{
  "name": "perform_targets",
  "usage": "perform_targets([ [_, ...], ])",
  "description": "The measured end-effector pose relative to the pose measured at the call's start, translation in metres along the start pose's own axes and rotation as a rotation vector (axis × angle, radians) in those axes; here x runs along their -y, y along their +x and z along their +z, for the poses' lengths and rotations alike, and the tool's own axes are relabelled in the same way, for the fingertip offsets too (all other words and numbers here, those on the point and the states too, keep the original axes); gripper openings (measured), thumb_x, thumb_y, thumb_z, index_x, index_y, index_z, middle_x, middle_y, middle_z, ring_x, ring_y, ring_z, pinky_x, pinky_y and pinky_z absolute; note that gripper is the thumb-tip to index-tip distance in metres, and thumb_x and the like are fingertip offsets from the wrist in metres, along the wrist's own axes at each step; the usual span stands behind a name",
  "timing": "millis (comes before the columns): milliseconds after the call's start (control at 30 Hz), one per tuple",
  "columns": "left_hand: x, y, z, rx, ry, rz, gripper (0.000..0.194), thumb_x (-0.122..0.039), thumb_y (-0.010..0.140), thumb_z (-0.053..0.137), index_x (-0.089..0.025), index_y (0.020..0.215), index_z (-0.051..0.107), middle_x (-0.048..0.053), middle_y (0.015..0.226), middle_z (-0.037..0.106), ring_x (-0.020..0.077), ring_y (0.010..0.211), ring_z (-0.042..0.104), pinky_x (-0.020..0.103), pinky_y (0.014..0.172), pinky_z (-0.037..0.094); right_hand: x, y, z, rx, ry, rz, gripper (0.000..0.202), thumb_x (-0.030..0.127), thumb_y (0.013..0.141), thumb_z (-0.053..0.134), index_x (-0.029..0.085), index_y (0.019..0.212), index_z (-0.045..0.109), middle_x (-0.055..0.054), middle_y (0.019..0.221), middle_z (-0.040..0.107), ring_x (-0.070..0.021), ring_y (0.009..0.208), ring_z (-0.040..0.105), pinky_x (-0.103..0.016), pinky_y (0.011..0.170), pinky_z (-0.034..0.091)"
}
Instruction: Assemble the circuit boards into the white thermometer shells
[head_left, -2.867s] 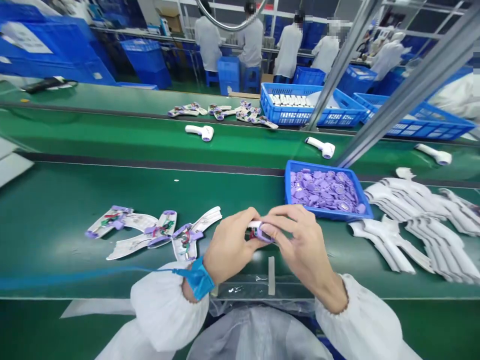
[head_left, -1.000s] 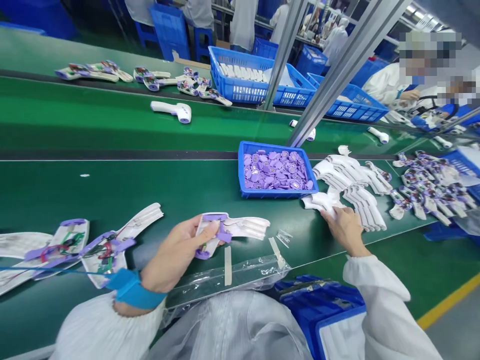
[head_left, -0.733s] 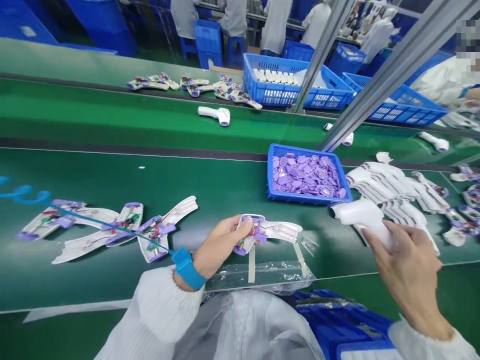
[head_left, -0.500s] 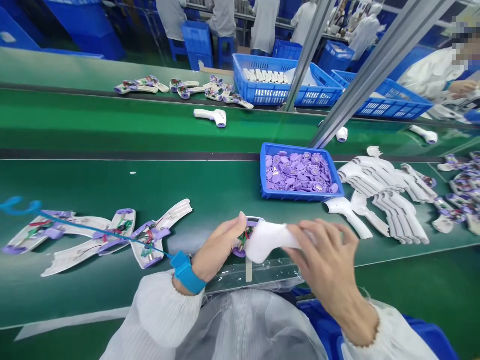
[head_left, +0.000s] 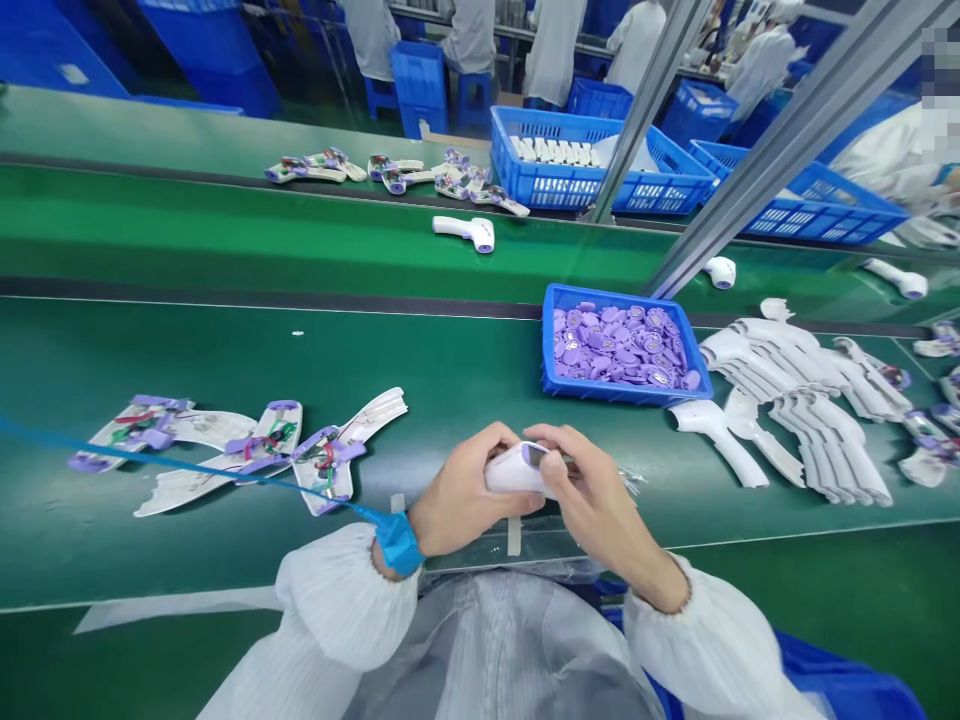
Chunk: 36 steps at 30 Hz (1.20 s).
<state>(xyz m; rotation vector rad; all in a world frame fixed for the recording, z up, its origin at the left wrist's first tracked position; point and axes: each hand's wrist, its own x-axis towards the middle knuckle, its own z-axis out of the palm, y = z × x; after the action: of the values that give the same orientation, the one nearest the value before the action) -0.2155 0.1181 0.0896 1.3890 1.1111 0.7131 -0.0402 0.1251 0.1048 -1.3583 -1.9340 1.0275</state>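
Both hands are closed around one white and purple thermometer housing point(head_left: 516, 468) just above the near edge of the green bench point(head_left: 225, 350). My left hand point(head_left: 469, 495) grips its left side; a blue wrist strap point(head_left: 397, 543) circles that wrist. My right hand point(head_left: 589, 495) presses the white shell half onto it from the right. To the left lie several open housing halves with wiring point(head_left: 247, 455). A blue tray of purple button parts point(head_left: 619, 350) sits just beyond my hands. White shell halves point(head_left: 795, 400) lie spread at the right.
A green conveyor belt point(head_left: 225, 235) runs behind the bench, carrying a finished thermometer point(head_left: 466, 230) and others. Blue baskets point(head_left: 600, 175) stand beyond it. Metal frame posts point(head_left: 750, 160) slant across the right. People in white coats work in the background and at far right.
My right hand reached to the pile at the right, picked up a white shell half and brought it over the wired half in my left hand. Both hands now clasp the two halves together.
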Motion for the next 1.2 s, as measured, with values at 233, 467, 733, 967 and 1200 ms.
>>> perform_targets([
  [233, -0.001, 0.002, 0.018, -0.074, 0.531, -0.006, 0.019, -0.02, 0.083, 0.05, -0.013, 0.095, 0.062, 0.013, 0.087, 0.07, 0.0286, 0.077, 0.067, 0.037, 0.066, 0.045, 0.018, 0.04, 0.046, -0.379, -0.306, -0.008, 0.057, 0.046, 0.098, 0.047, 0.018, 0.051, 0.03, 0.004, 0.051, 0.035, -0.0085, 0.049, 0.026, -0.03, 0.054, 0.018],
  [467, -0.005, -0.004, 0.001, -0.076, 0.398, 0.04, 0.023, -0.038, 0.085, 0.06, -0.019, 0.097, 0.056, 0.004, 0.083, 0.069, 0.0199, 0.067, 0.064, 0.028, 0.057, 0.042, 0.024, 0.038, 0.03, -0.543, -0.002, 0.025, 0.052, 0.045, 0.097, 0.05, 0.019, 0.052, 0.041, 0.004, 0.051, 0.04, -0.0092, 0.05, 0.036, -0.027, 0.053, 0.028],
  [733, -0.004, -0.009, 0.019, -0.221, 0.66, -0.047, 0.026, -0.044, 0.09, 0.054, -0.018, 0.095, 0.055, 0.007, 0.076, 0.068, 0.0247, 0.067, 0.065, 0.031, 0.06, 0.036, 0.023, 0.041, 0.033, -0.433, -0.089, -0.018, 0.056, 0.044, 0.097, 0.047, 0.019, 0.048, 0.057, 0.001, 0.048, 0.054, -0.0102, 0.047, 0.048, -0.027, 0.054, 0.033],
  [967, 0.002, -0.04, -0.04, -0.295, 0.615, -0.092, 0.035, -0.051, 0.091, 0.054, -0.025, 0.114, 0.059, 0.005, 0.107, 0.07, 0.0261, 0.092, 0.065, 0.033, 0.075, 0.045, -0.027, 0.101, -0.057, -0.254, -0.516, -0.018, 0.031, 0.033, 0.098, 0.046, 0.017, 0.097, 0.072, -0.007, 0.097, 0.072, -0.0186, 0.083, 0.064, -0.03, 0.08, 0.044],
  [1200, -0.006, -0.012, -0.031, -0.164, 1.163, 0.111, 0.018, -0.026, 0.09, 0.056, -0.015, 0.097, 0.068, 0.015, 0.093, 0.069, 0.0344, 0.093, 0.058, 0.044, 0.08, 0.04, -0.063, 0.165, -0.072, -0.018, -0.643, 0.03, 0.016, 0.017, 0.066, 0.082, 0.016, 0.072, 0.068, -0.008, 0.075, 0.067, -0.0226, 0.076, 0.062, -0.034, 0.076, 0.043],
])
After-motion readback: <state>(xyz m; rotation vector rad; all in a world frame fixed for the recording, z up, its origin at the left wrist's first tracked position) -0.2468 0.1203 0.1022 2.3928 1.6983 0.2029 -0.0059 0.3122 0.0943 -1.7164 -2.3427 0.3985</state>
